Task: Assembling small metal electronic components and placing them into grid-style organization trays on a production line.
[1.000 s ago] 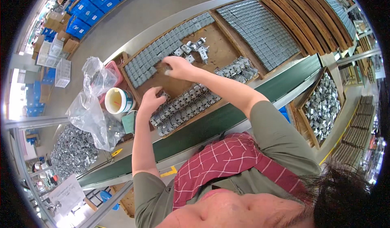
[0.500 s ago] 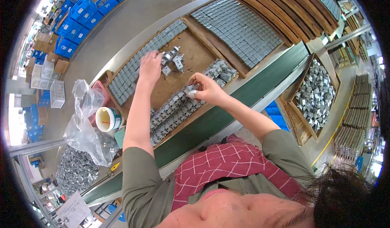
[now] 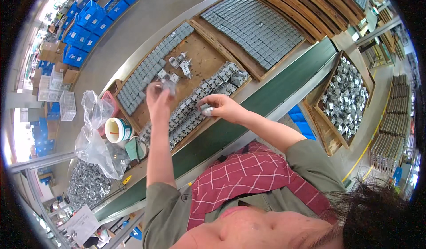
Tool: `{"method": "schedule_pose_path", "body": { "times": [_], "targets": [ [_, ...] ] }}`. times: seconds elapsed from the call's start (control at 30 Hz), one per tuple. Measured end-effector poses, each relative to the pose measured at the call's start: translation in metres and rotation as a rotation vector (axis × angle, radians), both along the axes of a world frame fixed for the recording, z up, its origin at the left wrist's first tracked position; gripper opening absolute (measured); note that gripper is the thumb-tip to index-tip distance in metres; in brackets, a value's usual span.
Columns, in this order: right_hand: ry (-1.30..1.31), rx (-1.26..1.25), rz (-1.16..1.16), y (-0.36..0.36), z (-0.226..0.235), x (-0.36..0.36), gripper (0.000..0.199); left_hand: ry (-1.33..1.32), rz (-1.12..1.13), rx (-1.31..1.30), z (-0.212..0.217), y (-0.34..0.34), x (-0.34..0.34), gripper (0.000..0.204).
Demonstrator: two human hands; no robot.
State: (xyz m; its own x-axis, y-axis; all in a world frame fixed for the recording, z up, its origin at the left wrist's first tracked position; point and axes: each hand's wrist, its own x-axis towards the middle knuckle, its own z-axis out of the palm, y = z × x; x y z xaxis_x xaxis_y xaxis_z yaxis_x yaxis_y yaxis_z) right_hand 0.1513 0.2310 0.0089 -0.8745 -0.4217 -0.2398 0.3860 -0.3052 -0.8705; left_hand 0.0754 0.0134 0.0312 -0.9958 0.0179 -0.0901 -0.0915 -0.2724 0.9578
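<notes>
My left hand (image 3: 158, 99), blurred by motion, is over the wooden tray (image 3: 205, 48), its fingers closed on a blurred grey metal part (image 3: 168, 86). Past those fingers lie a few loose metal parts (image 3: 180, 65) on the tray's brown base. My right hand (image 3: 224, 108) hovers at the near rows of grey metal parts (image 3: 191, 104), thumb and fingers curled together. A white covering (image 3: 207, 112) wraps one of its digits. Whatever sits between those fingertips is too small to make out. Flat grey pieces (image 3: 148, 71) line the tray's far side in rows.
A second tray of grey pieces (image 3: 253, 29) adjoins on the right, beside stacked wooden boards (image 3: 306, 9). A green conveyor belt (image 3: 248, 116) runs along my front. Left are a white tub (image 3: 116, 130), a plastic bag (image 3: 95, 147) and a metal heap (image 3: 86, 184). A bin of parts (image 3: 345, 102) stands right.
My left hand has come nearer and down from the loose parts, with a grey part now at its fingers. My right hand has shifted slightly left and nearer along the rows.
</notes>
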Motion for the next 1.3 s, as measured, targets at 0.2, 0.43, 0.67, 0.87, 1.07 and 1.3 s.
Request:
{"method": "schedule_pose_path", "body": {
  "times": [0.2, 0.43, 0.67, 0.87, 1.07, 1.3],
  "targets": [
    [-0.084, -0.111, 0.062, 0.004, -0.011, -0.003, 0.026, -0.202, 0.052, 0.371, -0.015, 0.01, 0.087, 0.026],
    [-0.228, -0.219, 0.129, 0.0, -0.007, -0.002, 0.036, -0.113, 0.033, -0.099, -0.015, 0.028, 0.107, 0.03],
    [-0.089, -0.103, 0.163, 0.017, -0.003, -0.007, 0.037, -0.075, -0.118, -0.18, -0.004, 0.039, 0.108, 0.027],
    [-0.002, 0.009, 0.201, 0.008, 0.003, -0.013, 0.033, 0.045, -0.107, -0.353, -0.004, 0.036, 0.109, 0.047],
    [-0.487, -0.469, 0.166, -0.04, -0.011, -0.006, 0.028, 0.379, -0.113, -1.026, 0.002, 0.006, 0.094, 0.087],
    [-0.196, -0.145, 0.4, -0.087, -0.017, -0.016, 0.029, 0.425, -0.063, -1.189, 0.006, -0.032, 0.1, 0.082]
  ]
}}
